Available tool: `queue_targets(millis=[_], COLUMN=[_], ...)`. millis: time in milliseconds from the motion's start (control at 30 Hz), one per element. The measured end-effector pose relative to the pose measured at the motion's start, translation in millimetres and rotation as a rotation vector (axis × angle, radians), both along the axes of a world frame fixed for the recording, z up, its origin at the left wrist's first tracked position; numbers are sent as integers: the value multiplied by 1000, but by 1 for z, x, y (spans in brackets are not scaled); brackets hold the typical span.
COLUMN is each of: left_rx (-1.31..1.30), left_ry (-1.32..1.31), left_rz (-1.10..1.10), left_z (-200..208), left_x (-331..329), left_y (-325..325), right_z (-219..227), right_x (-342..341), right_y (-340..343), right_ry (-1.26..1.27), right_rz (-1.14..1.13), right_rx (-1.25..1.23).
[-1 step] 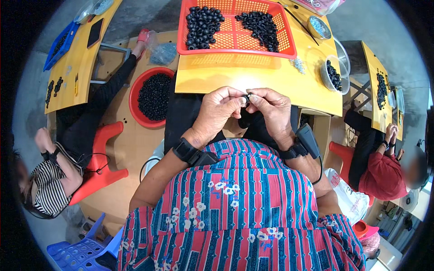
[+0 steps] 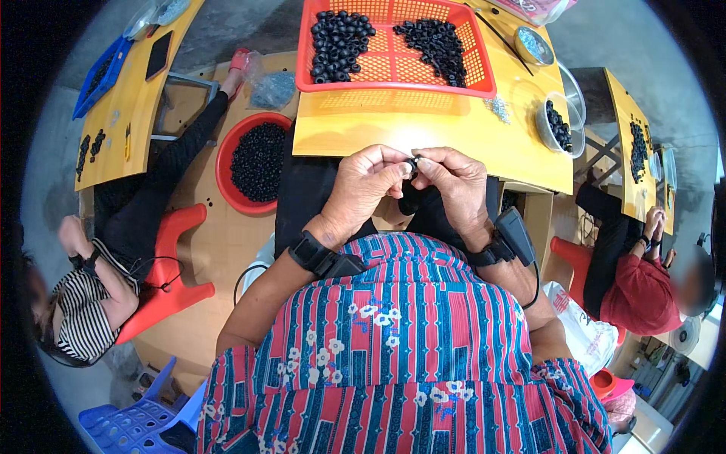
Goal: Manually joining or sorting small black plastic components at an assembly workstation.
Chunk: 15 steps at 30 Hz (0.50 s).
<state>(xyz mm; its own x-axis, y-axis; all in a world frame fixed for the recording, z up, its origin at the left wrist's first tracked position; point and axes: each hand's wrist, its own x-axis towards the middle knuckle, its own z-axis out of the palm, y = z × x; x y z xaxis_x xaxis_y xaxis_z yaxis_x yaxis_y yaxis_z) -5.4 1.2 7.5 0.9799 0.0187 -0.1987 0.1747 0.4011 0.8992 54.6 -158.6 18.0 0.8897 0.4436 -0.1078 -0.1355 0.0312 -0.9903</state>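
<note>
My left hand [image 2: 366, 181] and my right hand [image 2: 457, 185] meet above my lap, just off the near edge of the yellow table [image 2: 431, 125]. Between their thumbs and forefingers they pinch a small round black part [image 2: 412, 164], mostly covered by the fingertips. Beyond them on the table stands a red mesh basket [image 2: 393, 92]. Inside it lie two separate heaps: larger rounded black pieces [image 2: 338, 45] at left and smaller tubular black pieces [image 2: 437, 51] at right.
A clear tub of black pieces [image 2: 558, 129], a bowl [image 2: 534, 47], tiny glittering bits [image 2: 498, 109] and a dark rod [image 2: 501, 36] lie on the table's right. A red basin [image 2: 224, 178] of black parts stands on the floor at left. Co-workers sit either side.
</note>
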Motion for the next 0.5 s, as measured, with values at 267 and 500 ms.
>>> queue_targets(millis=[267, 500], left_rx=[24, 28], left_ry=[-11, -28], left_rz=[7, 8], left_z=[-1, -6], left_x=[1, 2], left_y=[-1, 0], right_z=[1, 2], right_x=[1, 4], right_y=[-2, -3], right_ry=[-65, -19], right_rz=[5, 18], right_rx=[-29, 3])
